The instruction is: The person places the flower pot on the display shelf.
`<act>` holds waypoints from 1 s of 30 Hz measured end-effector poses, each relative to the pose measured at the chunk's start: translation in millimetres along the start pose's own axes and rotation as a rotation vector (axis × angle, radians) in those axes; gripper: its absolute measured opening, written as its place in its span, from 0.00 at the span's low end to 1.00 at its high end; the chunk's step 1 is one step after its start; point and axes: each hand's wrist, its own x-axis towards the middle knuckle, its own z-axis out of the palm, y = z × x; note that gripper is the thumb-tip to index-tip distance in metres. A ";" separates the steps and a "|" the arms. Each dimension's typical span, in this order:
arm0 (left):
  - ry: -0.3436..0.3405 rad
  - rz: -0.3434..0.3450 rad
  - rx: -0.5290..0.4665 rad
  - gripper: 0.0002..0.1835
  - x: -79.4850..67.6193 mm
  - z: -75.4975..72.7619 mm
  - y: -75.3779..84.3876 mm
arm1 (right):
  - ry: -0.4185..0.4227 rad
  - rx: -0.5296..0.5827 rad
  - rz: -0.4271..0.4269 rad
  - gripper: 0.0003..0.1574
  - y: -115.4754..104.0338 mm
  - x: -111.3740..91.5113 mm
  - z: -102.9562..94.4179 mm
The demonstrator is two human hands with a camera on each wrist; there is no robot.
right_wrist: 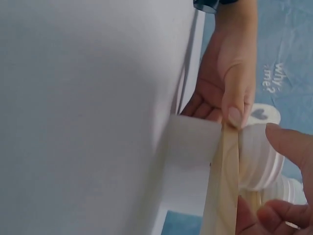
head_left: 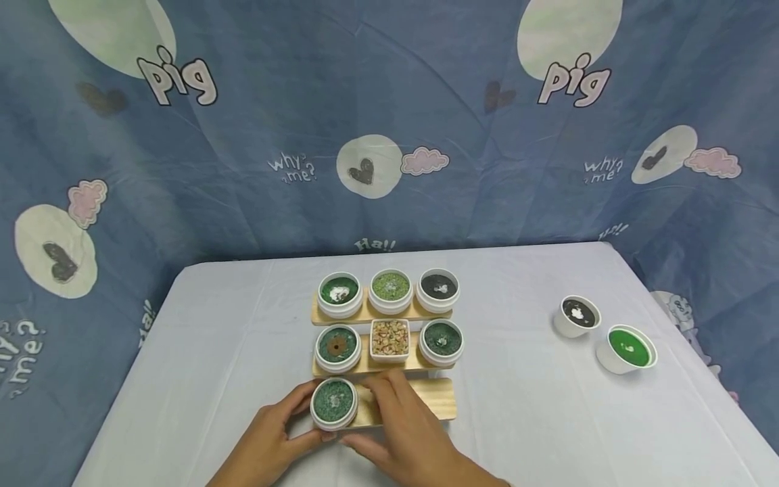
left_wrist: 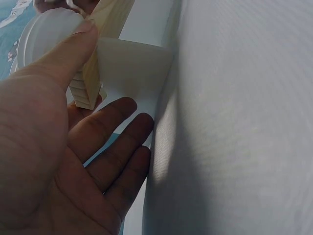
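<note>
A lidless-looking white round cup with dark green speckled content sits at the left end of the lowest wooden board of a tiered stand. My left hand grips that end, thumb along the board's front edge against the cup's base, index finger round the back; its other fingers spread loosely below. My right hand reaches over the same board, just right of the cup, fingers behind and thumb in front. In the right wrist view its thumb overlaps the cup wall, with nothing held.
On the middle board stand two round green cups flanking a square cup of chopped nuts. Three round cups line the top board. To the right, a black-filled cup and a bright green one stand on the white tablecloth.
</note>
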 end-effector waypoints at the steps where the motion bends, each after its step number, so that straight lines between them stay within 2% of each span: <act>1: -0.006 -0.017 -0.003 0.36 0.0 -0.5 0.5 | 0.003 -0.012 -0.009 0.44 1.8 -2.6 -2.5; 3: -0.014 -0.042 -0.001 0.37 -0.2 -1.6 1.6 | 0.007 -0.037 -0.020 0.43 5.1 -7.5 -7.8; 8: -0.017 -0.049 0.004 0.38 -0.3 -1.9 2.0 | 0.033 -0.081 -0.005 0.40 11.6 -17.6 -19.4; 15: -0.005 -0.032 0.019 0.38 -0.2 -0.8 1.7 | 0.119 -0.149 -0.054 0.36 19.9 -28.9 -29.6; 22: 0.010 -0.010 0.013 0.38 0.6 -0.2 0.8 | 0.165 -0.213 -0.058 0.36 28.6 -38.2 -41.8; 30: -0.005 -0.035 0.022 0.38 0.1 -0.3 0.9 | 0.174 -0.274 0.015 0.38 43.5 -52.3 -58.9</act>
